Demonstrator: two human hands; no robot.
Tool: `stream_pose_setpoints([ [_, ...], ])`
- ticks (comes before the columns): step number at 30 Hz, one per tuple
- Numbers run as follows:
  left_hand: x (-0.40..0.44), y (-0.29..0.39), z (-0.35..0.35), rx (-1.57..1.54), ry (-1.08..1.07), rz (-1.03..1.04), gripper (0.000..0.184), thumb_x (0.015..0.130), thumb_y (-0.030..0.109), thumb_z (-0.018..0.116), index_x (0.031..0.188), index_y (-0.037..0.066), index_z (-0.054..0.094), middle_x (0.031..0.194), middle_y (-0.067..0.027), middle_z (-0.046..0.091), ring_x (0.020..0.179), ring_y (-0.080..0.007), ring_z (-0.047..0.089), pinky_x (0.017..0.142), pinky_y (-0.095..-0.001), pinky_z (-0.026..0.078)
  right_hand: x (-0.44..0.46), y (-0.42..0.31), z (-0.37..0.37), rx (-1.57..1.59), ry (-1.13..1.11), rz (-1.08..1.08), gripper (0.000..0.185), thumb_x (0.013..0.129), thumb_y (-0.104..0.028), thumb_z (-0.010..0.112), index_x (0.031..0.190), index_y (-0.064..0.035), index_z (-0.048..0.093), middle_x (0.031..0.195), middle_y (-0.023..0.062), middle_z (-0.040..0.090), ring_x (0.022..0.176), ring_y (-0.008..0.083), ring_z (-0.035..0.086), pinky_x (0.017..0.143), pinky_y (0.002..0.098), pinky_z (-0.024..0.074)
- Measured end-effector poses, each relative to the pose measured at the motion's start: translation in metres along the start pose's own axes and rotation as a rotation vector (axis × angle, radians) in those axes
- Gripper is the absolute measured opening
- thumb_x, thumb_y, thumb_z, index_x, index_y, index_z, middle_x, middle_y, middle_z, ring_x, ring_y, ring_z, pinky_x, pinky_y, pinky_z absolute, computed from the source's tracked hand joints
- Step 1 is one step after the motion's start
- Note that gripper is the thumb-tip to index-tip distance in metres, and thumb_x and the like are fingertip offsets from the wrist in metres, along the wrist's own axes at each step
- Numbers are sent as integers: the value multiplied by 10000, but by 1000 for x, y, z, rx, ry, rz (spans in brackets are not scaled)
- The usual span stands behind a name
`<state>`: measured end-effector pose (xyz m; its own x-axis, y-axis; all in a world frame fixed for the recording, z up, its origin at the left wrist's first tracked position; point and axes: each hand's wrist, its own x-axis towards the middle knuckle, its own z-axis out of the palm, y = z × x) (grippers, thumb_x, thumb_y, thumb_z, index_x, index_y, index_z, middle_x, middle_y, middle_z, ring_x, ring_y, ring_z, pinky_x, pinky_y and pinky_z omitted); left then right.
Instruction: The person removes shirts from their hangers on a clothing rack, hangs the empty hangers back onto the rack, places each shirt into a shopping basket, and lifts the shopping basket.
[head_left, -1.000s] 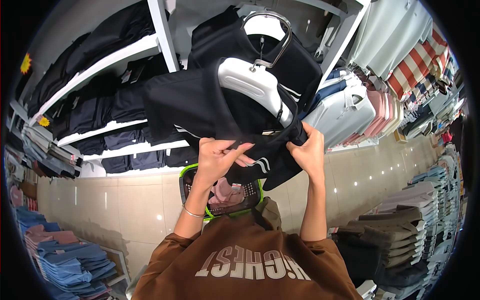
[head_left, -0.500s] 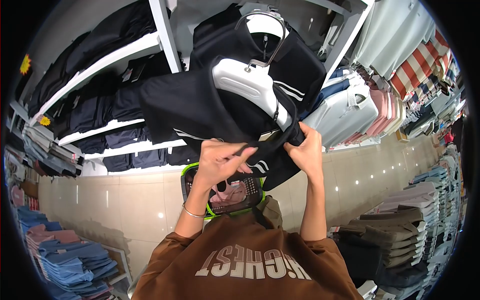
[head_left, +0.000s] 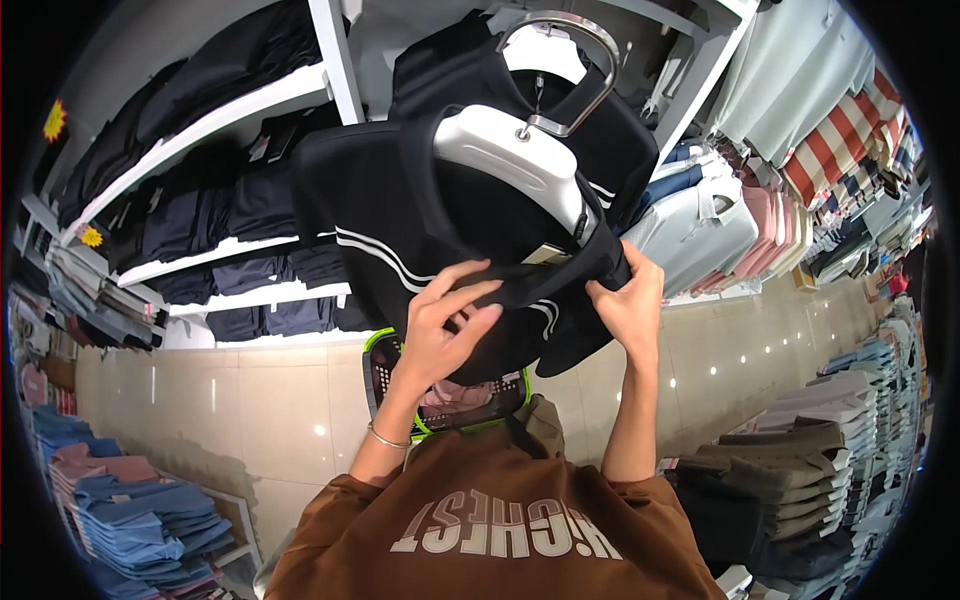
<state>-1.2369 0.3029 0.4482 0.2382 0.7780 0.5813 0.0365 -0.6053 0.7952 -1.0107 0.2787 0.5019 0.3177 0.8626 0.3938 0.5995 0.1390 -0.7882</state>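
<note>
A black shirt with white double stripes hangs on a white hanger with a large metal hook. My right hand pinches the shirt's collar on its right side. At the collar's front, my left hand has its fingers apart, close to the cloth; whether the fingertips touch it I cannot tell. A small pale label shows inside the neck opening. Behind it hangs another black shirt on its own white hanger. Below my hands is a dark basket with a green rim and pink cloth inside.
White shelves of folded dark clothes stand at the left. Pale and pink shirts hang at the right. Folded blue clothes are stacked lower left, brown ones lower right. Tiled floor lies between.
The hanging shirt has shifted and turned slightly, showing more of its left stripes. My left hand's fingers have spread at the collar. My right hand has moved slightly right, still gripping it.
</note>
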Motion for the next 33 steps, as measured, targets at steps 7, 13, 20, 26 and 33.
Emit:
stream_pose_setpoints([
  [7,4,-33,-3,-301,460,-307,233,882,170,660,877,-62,650,885,-102,624,539,-75,578,418,-178,399,-1,-6,-1,-27,-16,-36,207,583,10,619,782,54,583,631,188,604,545,256,578,586,322,457],
  [13,8,-47,-6,-288,256,-611,244,874,201,635,866,-42,659,654,-32,603,480,-88,582,394,-181,389,-4,-5,5,-37,-41,-51,236,585,-6,627,817,38,611,653,188,617,589,317,609,596,337,463],
  [20,17,-33,0,-195,119,-628,272,825,226,672,820,-46,675,629,-34,610,474,-85,581,392,-184,397,-4,-1,4,-87,-20,-56,265,578,-22,645,839,23,624,678,203,617,640,383,604,602,363,462],
  [26,26,-32,8,-375,69,-744,330,882,264,648,779,-49,660,579,-20,579,496,-103,610,394,-179,449,-7,3,7,-142,-13,-57,264,575,-30,650,832,20,621,679,199,610,646,395,595,595,377,457],
  [33,16,-55,14,-506,93,-622,291,918,225,604,819,-34,693,678,-57,662,550,-78,613,421,-202,501,-7,1,6,-141,-7,-56,263,576,-27,642,834,20,624,678,200,612,647,396,595,598,375,458],
])
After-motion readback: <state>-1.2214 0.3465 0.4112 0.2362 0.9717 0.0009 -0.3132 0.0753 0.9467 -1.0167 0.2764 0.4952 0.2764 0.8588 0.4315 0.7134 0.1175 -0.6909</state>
